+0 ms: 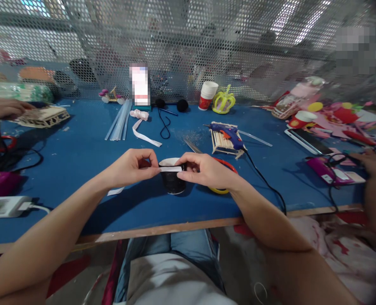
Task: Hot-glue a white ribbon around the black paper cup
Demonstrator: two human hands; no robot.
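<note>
A black-covered paper cup (173, 184) with a white inside stands on the blue table in front of me. Across its near rim lies a short white strip (171, 169). My left hand (137, 167) pinches the strip's left end between thumb and fingers. On the other side, my right hand (199, 167) presses its thumb and fingers on the cup's rim and the strip's right end. Scissors (224, 190) with a red and yellow handle lie partly hidden behind my right hand. A small white scrap (115, 191) rests near my left wrist.
A blue glue gun (229, 133) lies on a stick rack, its cord running to the front edge. Clear glue sticks (119, 120), a white ribbon (145, 133), stacked cups (207, 95) and a phone (140, 84) stand farther back. Other people's hands (5, 111) work at both sides.
</note>
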